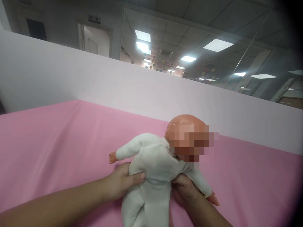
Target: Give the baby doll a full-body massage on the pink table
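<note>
A baby doll (156, 160) with a soft white cloth body and a flesh-coloured plastic head is held over the pink surface. My left hand (123, 181) grips its waist from the left, thumb on the front of the cloth and the other fingers hidden behind. On the opposite side my right hand (186, 189) is closed around the doll's flank, partly hidden by its body and arm. The doll's head tilts to the right, its arms stick out to both sides, and its legs run off the bottom edge. Part of the head is pixelated.
Pink sheeting (47, 142) with some creases covers the surface beneath. A white partition (113, 85) stands along the far side. Beyond it are a doorway (96, 41), a large glass pane and lit ceiling panels (217, 45).
</note>
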Demonstrator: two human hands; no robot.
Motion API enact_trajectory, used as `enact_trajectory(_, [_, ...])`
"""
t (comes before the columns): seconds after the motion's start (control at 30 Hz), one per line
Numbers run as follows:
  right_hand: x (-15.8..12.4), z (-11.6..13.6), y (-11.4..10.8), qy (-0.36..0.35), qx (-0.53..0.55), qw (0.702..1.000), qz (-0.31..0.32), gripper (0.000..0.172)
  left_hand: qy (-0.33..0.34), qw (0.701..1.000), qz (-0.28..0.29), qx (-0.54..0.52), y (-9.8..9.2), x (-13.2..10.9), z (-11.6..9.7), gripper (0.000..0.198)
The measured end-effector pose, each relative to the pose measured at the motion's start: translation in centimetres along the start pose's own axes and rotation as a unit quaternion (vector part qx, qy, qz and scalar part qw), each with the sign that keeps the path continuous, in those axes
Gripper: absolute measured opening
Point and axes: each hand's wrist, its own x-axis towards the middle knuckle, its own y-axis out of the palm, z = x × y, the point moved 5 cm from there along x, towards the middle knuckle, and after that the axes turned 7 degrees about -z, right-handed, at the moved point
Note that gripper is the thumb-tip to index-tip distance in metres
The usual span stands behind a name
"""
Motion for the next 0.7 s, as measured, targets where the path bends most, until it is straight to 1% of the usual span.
enact_trajectory(0.07, [-0.1,-0.3,-0.2,0.04,0.021,0.999,-0.011,0.05,0.001,1.0,0.022,-0.013,0.3,-0.2,-0.6,0.041])
enact_trajectory(0.17, [-0.1,-0.2,-0.3,0.078,0.021,0.996,-0.029,0.05,0.007,0.999,0.043,-0.021,0.6,-0.5,-1.3,0.044])
enact_trajectory(0.3, [-0.4,0.3,0.7,0.099,0.009,0.995,-0.006,0.046,0.004,0.998,0.066,-0.016,1.0,-0.8,-1.8,0.049])
enact_trajectory(0.37, [-0.4,0.4,1.3,0.108,0.002,0.994,0.01,0.045,0.005,0.997,0.069,-0.015,1.1,-0.8,-1.8,0.05])
enact_trajectory(0.47, [-0.4,0.5,1.7,0.109,-0.005,0.994,0.014,0.046,-0.009,0.999,0.048,-0.021,0.9,-0.8,-1.0,0.046])
enact_trajectory(0.57, [-0.1,0.9,1.7,0.093,-0.025,0.995,0.005,0.043,-0.04,0.994,0.023,-0.097,0.5,-0.8,0.3,0.044])
enact_trajectory(0.63, [0.1,1.2,1.3,0.071,-0.063,0.995,-0.011,0.035,-0.09,0.98,0.033,-0.176,0.6,-0.9,1.3,0.045])
enact_trajectory(0.7, [0.4,1.6,0.7,0.04,-0.126,0.99,-0.038,0.026,-0.141,0.958,0.056,-0.245,1.0,-1.0,1.9,0.045])
